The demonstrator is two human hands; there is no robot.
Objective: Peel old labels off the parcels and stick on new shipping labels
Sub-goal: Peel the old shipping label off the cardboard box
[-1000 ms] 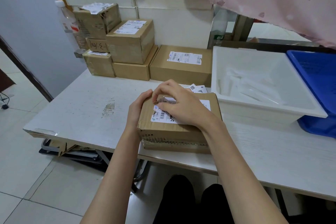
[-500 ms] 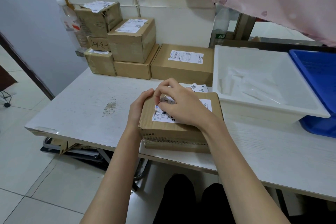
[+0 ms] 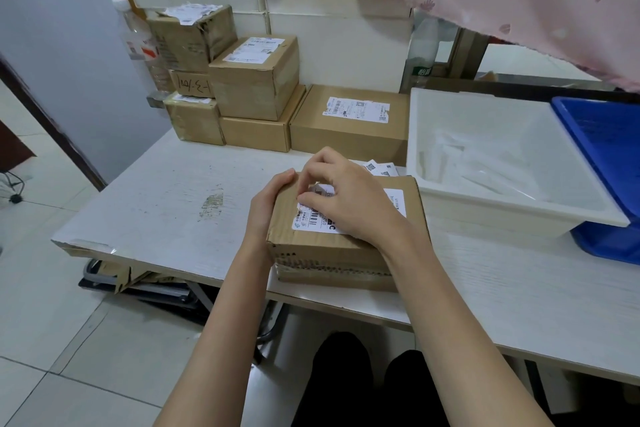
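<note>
Two hands on parcel point(image 3: 343, 239): left hand point(image 3: 268, 204) clamping edge, right hand point(image 3: 349, 199) pinching old label point(image 3: 313, 215) corner; peeling step, next likely slow steady pull.

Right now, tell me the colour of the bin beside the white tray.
Blue bin, seen in the head view.

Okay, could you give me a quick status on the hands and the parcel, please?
Left hand bracing parcel. Right hand picking at label corner. Nothing obstructing.
</note>
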